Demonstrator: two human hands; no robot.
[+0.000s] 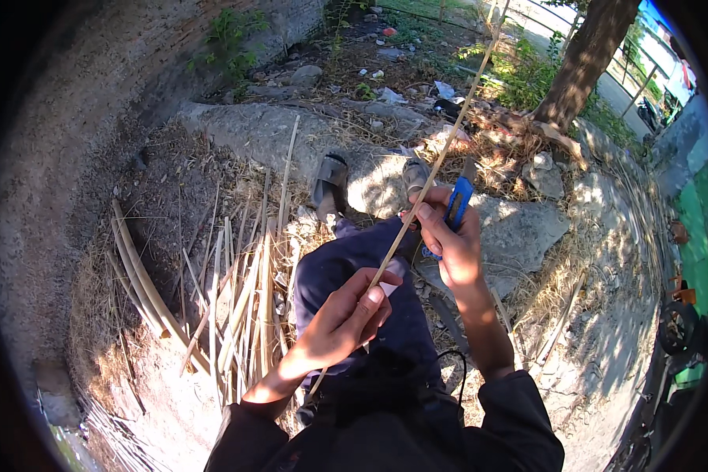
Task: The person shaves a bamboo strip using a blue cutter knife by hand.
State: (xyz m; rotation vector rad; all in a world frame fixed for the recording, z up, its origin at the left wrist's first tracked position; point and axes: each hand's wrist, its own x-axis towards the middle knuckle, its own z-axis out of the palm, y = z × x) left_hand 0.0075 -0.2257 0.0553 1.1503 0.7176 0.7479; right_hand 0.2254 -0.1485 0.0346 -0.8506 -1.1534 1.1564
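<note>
A long, thin bamboo strip [460, 118] slants across the view, its lower end passing below my wrist and its far end reaching the top edge. My left hand [338, 321] is closed around its lower part, with a small white scrap [389, 289] showing at the fingers; whether paper or cloth I cannot tell. Farther up, my right hand [455, 245] grips a blue utility knife [459, 204] with its blade pointing up and away. The thumb and fingers of that hand also touch the strip.
Split bamboo strips [248, 307] lie piled on the left, beside thicker bamboo pieces [138, 275]. My feet in sandals [330, 177] rest by a large flat rock [244, 130]. A tree trunk [590, 63] stands far right, a rough wall [63, 157] left.
</note>
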